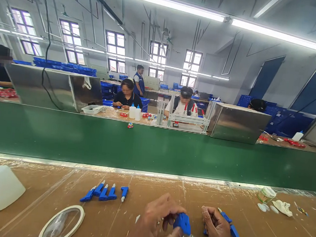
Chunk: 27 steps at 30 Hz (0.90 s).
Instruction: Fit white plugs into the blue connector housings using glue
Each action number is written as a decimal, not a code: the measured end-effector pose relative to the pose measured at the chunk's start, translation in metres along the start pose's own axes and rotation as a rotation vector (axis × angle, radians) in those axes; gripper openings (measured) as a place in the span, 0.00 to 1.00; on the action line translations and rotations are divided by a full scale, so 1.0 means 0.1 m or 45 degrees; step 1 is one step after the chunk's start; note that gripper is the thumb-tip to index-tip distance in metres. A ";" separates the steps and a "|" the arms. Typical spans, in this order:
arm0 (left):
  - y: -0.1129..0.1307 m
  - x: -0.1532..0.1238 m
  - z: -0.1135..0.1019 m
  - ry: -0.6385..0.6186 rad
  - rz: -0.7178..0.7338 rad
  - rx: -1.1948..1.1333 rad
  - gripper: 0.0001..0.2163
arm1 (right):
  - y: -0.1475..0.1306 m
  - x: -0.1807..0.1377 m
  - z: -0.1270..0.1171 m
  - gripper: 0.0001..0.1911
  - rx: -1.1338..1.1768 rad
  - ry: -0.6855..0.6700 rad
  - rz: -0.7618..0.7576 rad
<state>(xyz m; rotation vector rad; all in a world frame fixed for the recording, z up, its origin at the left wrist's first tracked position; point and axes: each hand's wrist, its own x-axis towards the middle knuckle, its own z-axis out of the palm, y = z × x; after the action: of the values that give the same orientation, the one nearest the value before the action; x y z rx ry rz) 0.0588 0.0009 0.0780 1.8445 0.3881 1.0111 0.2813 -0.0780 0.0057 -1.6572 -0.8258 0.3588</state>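
Blue plastic piece (183,223) pinched in left hand (156,221), low over brown table (154,192), near edge. Right hand (216,230) curled just beside; grasp not discernible. Judged step: fitting the piece. Next calls for steady pinch and true alignment. More blue parts (104,193) lined up left. No legible labels or writing.

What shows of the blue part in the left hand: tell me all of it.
The blue part looks like matte moulded plastic, small and blocky with a rounded top. The left hand pinches it, tilted, just above the table. The right hand is close beside it, apparently not touching. Its underside is hidden.
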 end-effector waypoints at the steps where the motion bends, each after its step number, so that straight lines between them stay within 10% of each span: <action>1: 0.02 0.01 -0.01 0.009 -0.134 -0.171 0.09 | 0.00 0.00 0.00 0.26 -0.001 0.003 -0.001; 6: 0.09 0.07 -0.08 0.001 -0.553 -0.770 0.22 | -0.07 -0.02 0.02 0.25 -0.007 -0.010 0.017; 19: -0.08 0.15 -0.08 -0.022 -0.731 -1.204 0.20 | -0.17 -0.08 0.06 0.25 -0.023 -0.090 0.036; 27: -0.40 -0.05 -0.19 0.175 -0.863 -1.201 0.19 | 0.10 -0.61 0.09 0.18 -0.178 -0.940 -0.061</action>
<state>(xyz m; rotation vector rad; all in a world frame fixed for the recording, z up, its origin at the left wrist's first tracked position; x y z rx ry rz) 0.0470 0.0283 0.0449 0.7109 0.4642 0.6547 0.2365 -0.1140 -0.0182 -1.6331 -1.4557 0.9267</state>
